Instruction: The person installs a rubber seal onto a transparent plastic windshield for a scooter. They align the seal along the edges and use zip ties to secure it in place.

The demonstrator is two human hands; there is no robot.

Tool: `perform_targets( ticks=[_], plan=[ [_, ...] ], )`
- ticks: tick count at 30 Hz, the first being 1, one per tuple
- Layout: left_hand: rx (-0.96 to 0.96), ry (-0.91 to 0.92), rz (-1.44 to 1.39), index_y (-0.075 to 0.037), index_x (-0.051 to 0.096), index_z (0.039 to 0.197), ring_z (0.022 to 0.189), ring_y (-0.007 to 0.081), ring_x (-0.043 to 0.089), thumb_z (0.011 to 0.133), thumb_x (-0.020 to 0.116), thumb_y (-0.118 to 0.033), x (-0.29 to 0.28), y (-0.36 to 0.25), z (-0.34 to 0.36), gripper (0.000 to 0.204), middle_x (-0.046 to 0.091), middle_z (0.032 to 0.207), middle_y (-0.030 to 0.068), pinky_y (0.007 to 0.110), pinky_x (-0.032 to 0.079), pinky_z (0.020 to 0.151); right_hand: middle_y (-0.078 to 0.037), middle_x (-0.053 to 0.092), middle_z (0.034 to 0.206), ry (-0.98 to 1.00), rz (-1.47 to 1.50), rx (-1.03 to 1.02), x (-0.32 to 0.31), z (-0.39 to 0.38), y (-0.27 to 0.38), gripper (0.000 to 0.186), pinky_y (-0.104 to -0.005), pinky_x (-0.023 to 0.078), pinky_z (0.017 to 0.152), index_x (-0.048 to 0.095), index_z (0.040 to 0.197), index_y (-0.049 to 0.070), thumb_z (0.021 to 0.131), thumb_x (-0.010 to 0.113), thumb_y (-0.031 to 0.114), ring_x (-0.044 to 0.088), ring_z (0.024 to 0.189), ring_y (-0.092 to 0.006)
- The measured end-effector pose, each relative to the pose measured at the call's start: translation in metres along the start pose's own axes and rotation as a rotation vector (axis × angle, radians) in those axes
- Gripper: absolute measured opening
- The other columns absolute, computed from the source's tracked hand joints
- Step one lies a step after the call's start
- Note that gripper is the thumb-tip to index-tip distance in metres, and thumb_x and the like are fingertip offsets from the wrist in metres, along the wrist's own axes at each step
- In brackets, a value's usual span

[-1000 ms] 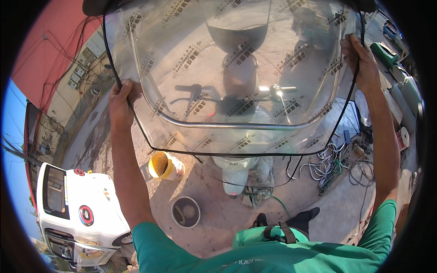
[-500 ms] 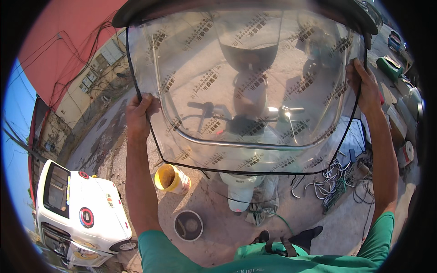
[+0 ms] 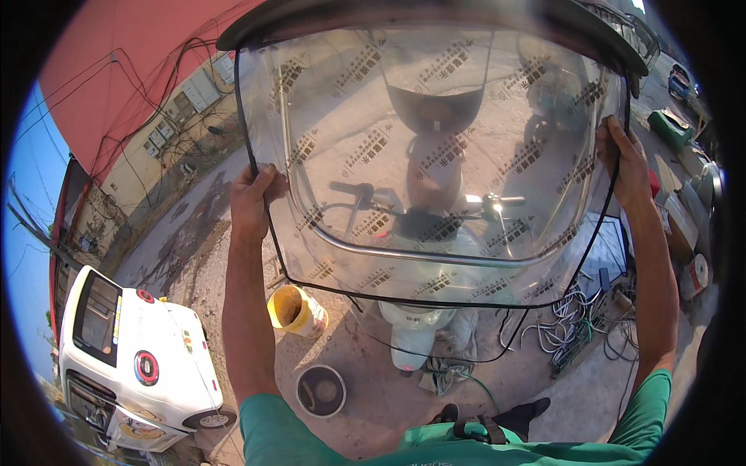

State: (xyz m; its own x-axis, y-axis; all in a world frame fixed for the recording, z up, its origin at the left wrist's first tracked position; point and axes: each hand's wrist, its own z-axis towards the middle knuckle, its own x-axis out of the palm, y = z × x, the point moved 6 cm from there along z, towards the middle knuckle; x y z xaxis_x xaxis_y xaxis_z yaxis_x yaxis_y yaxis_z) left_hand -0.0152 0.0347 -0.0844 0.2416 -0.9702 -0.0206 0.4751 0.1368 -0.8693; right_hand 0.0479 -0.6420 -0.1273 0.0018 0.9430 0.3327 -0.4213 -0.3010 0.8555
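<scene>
A clear plastic rain curtain with black edging and dark printed marks hangs in front of me from a dark canopy. On its left edge, my left hand is closed, thumb lying over the plastic. Higher up on the opposite edge, my right hand grips the black trim. A curved metal tube runs around the inside of the sheet. Through the plastic show the handlebars and pale body of a scooter, partly blurred. Its white tail sticks out below the lower edge.
Below the sheet on the left stand a yellow bucket and a round dark-filled tub. A white van is parked farther left. Bent metal tubes and cords lie on the ground at right. Boxes line the right side.
The canopy, curtain and both hands sit slightly lower and farther right in the picture, tilted a little. Both hands keep their hold on the curtain's edges.
</scene>
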Motion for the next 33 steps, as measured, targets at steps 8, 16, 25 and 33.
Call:
perform_targets(
  ticks=[8, 16, 25, 33],
  plan=[
    [-0.019, -0.014, -0.009, -0.003, 0.068, 0.105, 0.074, 0.0173, 0.073, 0.099, 0.072, -0.019, -0.003, 0.002, 0.0, 0.017, 0.074, 0.087, 0.0081, 0.03, 0.059, 0.071, 0.006, 0.069, 0.094, 0.016, -0.007, -0.004, 0.001, 0.0, 0.0, 0.023, -0.0207, 0.05, 0.073, 0.069, 0.114, 0.013, 0.104, 0.068, 0.034, 0.064, 0.082, -0.0034],
    [-0.044, -0.02, -0.001, -0.003, 0.068, 0.103, 0.075, 0.0177, 0.073, 0.098, 0.074, -0.021, 0.0, 0.002, 0.0, 0.019, 0.074, 0.088, 0.0088, 0.03, 0.06, 0.072, 0.007, 0.067, 0.093, -0.017, -0.05, 0.01, -0.002, 0.0, 0.001, 0.023, -0.0203, 0.048, 0.072, 0.068, 0.114, 0.013, 0.104, 0.068, 0.034, 0.062, 0.081, -0.003],
    [-0.064, -0.011, 0.016, -0.005, 0.069, 0.1, 0.076, 0.0186, 0.073, 0.097, 0.075, -0.024, 0.001, 0.003, 0.001, 0.02, 0.073, 0.088, 0.0078, 0.03, 0.059, 0.073, 0.007, 0.067, 0.093, -0.004, -0.045, 0.023, -0.006, 0.004, 0.001, 0.024, -0.0201, 0.047, 0.071, 0.068, 0.113, 0.013, 0.104, 0.069, 0.036, 0.061, 0.081, -0.0024],
    [-0.07, -0.076, 0.081, -0.006, 0.069, 0.101, 0.077, 0.0157, 0.072, 0.098, 0.073, -0.026, 0.006, 0.003, -0.005, 0.021, 0.074, 0.088, 0.0065, 0.029, 0.056, 0.073, 0.006, 0.068, 0.091, -0.041, -0.048, 0.044, -0.014, 0.006, 0.002, 0.023, -0.0203, 0.048, 0.07, 0.069, 0.111, 0.013, 0.103, 0.07, 0.034, 0.062, 0.078, -0.0036]
  ],
)
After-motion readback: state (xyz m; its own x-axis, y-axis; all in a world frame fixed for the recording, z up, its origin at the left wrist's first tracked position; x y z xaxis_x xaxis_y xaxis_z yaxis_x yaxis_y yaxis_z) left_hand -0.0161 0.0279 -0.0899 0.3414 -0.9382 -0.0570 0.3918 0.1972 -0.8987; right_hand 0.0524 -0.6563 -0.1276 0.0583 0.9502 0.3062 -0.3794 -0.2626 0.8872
